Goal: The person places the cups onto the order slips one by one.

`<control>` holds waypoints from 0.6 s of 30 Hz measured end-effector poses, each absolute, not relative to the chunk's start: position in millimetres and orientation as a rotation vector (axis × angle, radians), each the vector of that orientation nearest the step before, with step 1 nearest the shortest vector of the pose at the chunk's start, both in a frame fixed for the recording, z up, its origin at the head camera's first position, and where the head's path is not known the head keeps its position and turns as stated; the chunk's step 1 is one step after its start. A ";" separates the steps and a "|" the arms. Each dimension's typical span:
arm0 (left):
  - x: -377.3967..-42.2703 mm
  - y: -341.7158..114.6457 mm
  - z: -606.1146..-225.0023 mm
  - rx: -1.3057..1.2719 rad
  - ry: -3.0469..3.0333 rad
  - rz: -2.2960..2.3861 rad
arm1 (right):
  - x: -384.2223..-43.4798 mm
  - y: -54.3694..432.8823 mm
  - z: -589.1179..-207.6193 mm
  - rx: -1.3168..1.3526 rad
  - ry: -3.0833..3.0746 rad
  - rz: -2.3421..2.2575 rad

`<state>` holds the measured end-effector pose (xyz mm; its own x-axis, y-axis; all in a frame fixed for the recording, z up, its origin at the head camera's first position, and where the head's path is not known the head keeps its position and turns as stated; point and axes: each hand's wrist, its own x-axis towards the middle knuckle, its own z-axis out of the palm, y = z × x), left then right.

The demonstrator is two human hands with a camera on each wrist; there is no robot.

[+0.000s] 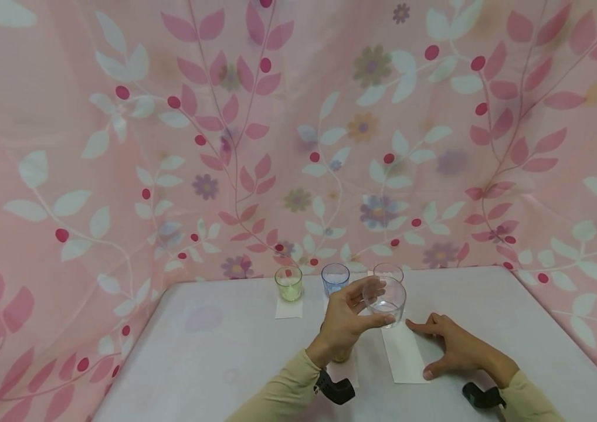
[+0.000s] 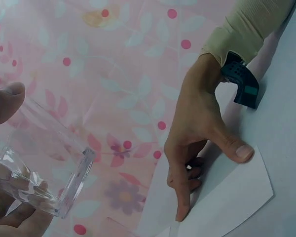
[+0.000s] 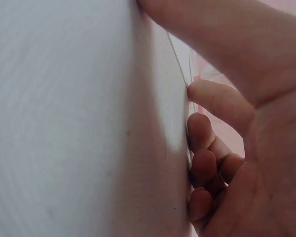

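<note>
My left hand (image 1: 343, 319) grips a clear glass (image 1: 389, 302) above the table, the thumb on the near side and the fingers round the far side. In the left wrist view the clear glass (image 2: 39, 163) is tilted and looks to have nothing in it. Below it a white paper strip (image 1: 405, 358) lies on the table. My right hand (image 1: 459, 346) rests at the strip's right edge, index fingertip near its far end and thumb at its near corner. The right wrist view shows the other fingers of the right hand (image 3: 266, 133) bent against the tabletop.
At the back stand a green glass (image 1: 289, 286) on a paper strip (image 1: 289, 309), a blue glass (image 1: 335, 276) and a pink-rimmed glass (image 1: 388, 271). A yellowish glass (image 1: 342, 355) is mostly hidden behind my left wrist. A floral curtain (image 1: 298, 146) hangs behind the white table (image 1: 198, 363).
</note>
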<state>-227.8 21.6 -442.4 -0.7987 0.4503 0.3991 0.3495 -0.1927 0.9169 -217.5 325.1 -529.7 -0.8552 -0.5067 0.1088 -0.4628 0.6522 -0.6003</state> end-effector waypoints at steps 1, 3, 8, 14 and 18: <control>-226.5 24.4 -444.9 0.955 1.952 2.165 | -217.5 325.2 -529.8 -0.822 2.794 -0.986; -223.4 30.4 -449.9 0.931 1.960 2.170 | -217.8 325.5 -530.0 -0.819 2.793 -0.989; -215.6 47.2 -461.7 0.814 1.977 2.209 | -218.1 326.6 -529.1 -0.773 2.795 -0.970; -207.8 60.2 -474.4 0.691 1.976 2.221 | -217.4 325.1 -528.4 -0.720 2.785 -0.955; -206.0 65.6 -481.9 0.648 1.983 2.215 | -217.5 324.8 -527.7 -0.697 2.786 -0.938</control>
